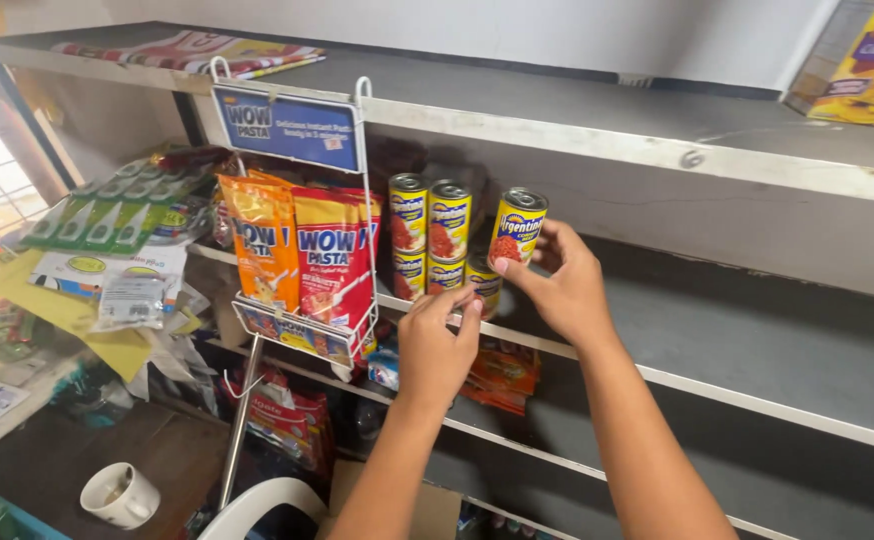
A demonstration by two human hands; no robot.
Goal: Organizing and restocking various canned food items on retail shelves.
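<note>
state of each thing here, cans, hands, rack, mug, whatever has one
right hand: shut on the tilted can
tilted can: sealed, held above the lower can
lower can: upright on the middle shelf, left hand's fingertips on it
left hand: fingers touching the lower can, grip unclear
stacked cans: upright, two high, sealed
wire rack: hanging, filled with pasta packets
white mug: upright
</note>
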